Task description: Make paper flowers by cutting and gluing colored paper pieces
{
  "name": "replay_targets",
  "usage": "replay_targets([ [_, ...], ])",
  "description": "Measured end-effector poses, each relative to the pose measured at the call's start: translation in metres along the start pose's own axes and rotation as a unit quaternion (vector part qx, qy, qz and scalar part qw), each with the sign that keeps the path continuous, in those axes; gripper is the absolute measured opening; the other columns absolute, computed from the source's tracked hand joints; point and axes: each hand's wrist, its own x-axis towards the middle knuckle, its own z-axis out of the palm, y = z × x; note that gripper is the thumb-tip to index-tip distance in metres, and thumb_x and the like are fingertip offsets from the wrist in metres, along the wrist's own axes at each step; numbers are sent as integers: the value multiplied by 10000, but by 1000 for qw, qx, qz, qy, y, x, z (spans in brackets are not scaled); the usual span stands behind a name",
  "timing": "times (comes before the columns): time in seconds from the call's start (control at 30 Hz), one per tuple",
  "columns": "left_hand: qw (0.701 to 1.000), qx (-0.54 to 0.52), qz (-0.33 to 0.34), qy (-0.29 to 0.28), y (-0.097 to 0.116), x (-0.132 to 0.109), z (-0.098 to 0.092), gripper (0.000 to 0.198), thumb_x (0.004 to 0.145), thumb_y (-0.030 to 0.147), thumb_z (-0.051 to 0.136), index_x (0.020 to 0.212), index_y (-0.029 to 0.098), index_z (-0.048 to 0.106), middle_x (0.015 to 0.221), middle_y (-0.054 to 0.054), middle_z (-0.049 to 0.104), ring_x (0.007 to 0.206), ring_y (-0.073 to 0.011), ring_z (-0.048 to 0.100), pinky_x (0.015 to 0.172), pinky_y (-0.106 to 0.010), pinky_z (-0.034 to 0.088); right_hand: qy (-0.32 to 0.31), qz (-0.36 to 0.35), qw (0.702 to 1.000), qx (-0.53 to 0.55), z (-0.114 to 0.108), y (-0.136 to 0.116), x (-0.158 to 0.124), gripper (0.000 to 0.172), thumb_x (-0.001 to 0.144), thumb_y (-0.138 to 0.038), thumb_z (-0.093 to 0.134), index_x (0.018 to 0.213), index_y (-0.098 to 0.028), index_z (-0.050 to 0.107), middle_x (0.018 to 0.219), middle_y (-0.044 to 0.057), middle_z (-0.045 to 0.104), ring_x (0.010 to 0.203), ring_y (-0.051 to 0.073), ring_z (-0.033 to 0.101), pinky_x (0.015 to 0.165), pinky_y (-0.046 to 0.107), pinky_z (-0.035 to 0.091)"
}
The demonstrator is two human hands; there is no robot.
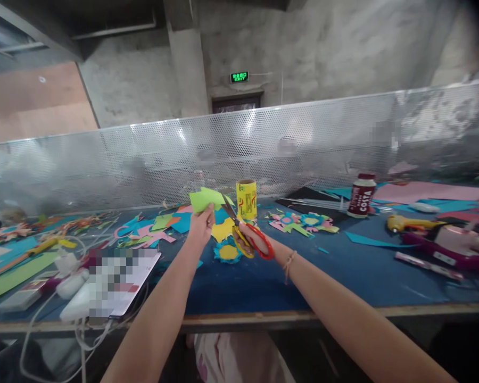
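Note:
My left hand (203,221) pinches a piece of light green paper (205,199) and holds it up above the table. In my right hand (245,235) is a pair of scissors (263,243) with red and yellow handles. The dark blades point up and left, at the right end of the green paper; whether they are cutting it I cannot tell. Below my hands lies a blue paper flower (227,252) with a yellow centre, with yellow paper (222,230) just behind it. A yellow roll of tape (246,199) stands upright beyond the scissors.
Paper scraps (143,230) and paper flowers (303,220) lie around on the blue table (323,284). A dark red bottle (361,196) stands at the right, near a purple tool (451,243). White cables (83,340) and a tablet-like device (138,287) are at the left. A perforated metal screen (163,154) runs behind.

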Motion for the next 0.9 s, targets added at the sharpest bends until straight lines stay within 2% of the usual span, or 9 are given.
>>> replay_targets([
  [0.07,1000,22,2,-16,-3,-2,2,275,538,204,741,629,146,489,470,85,331,390,-16,253,362,-173,166,5,-6,1000,3,0,1,1,511,693,-701,384,665,-191,374,481,-76,369,340,43,318,340,193,264],
  [0.2,998,68,12,-6,-10,-6,6,299,559,234,731,558,146,446,445,80,331,385,-21,272,375,-189,181,12,-9,1000,-10,3,4,2,493,709,-688,378,670,-196,383,455,-78,351,330,54,328,332,202,273],
  [0.57,997,69,13,27,-18,-10,14,301,538,254,736,558,153,454,407,85,368,369,-27,315,388,-191,238,64,-15,998,-9,7,7,4,495,719,-682,372,675,-190,395,453,-76,371,318,48,332,314,185,276],
  [0.9,998,62,-8,24,-17,-9,13,275,554,258,739,578,147,488,415,84,385,366,-23,329,384,-186,244,135,-16,984,-118,10,3,4,462,775,-627,337,607,-197,370,412,-68,329,269,52,319,260,191,272],
])
